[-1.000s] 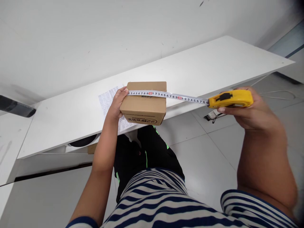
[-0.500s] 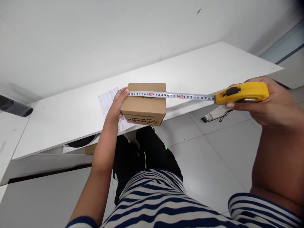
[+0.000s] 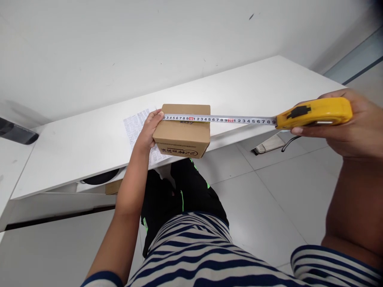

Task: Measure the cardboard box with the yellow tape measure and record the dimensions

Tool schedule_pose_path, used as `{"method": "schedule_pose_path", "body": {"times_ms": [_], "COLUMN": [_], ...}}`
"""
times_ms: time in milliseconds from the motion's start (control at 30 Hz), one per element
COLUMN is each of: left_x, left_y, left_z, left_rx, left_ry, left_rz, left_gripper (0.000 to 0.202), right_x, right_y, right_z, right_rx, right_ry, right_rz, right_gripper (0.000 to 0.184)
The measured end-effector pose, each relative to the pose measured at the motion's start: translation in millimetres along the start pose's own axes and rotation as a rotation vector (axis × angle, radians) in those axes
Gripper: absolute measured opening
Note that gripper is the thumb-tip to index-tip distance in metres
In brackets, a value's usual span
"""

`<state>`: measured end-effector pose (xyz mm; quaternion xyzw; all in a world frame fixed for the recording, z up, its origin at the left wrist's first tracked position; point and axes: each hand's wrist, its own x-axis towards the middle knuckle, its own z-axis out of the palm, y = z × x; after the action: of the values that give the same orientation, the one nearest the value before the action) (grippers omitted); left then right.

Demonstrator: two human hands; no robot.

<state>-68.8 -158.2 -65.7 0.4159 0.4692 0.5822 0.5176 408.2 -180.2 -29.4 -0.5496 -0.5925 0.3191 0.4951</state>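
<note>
The camera on my head looks forward and down, close above the long white counter (image 3: 89, 139); edges seem stretched.

We saw a yellow tape measure case (image 3: 314, 112) with a black slider, its white blade (image 3: 221, 119) numbered in black and red, a plain brown cardboard box (image 3: 182, 135), a white desk (image 3: 89, 139), and our navy-and-white striped shirt (image 3: 194, 255)

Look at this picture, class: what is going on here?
A person stretches a tape across a cardboard box on a white table. The left hand pins the tape's end at the box's left edge; the right hand holds the yellow tape measure beyond the table. A printed sheet lies under the box.
</note>
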Motion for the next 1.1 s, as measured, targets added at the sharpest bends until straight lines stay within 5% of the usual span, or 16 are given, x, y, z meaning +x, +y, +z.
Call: {"method": "schedule_pose_path", "body": {"times_ms": [867, 1100], "left_x": [-5, -6], "left_y": [6, 7], "left_z": [3.5, 4.8], "left_rx": [0.006, 0.004], "left_ry": [0.0, -0.007], "left_rz": [-0.016, -0.012], "left_gripper": [0.054, 0.053], "right_x": [-16, -10], "right_y": [-28, -28], "right_z": [28, 60], "right_rx": [0.076, 0.126], "right_ry": [0.031, -0.035], "right_rz": [0.067, 0.059], "right_gripper": [0.082, 0.072]}}
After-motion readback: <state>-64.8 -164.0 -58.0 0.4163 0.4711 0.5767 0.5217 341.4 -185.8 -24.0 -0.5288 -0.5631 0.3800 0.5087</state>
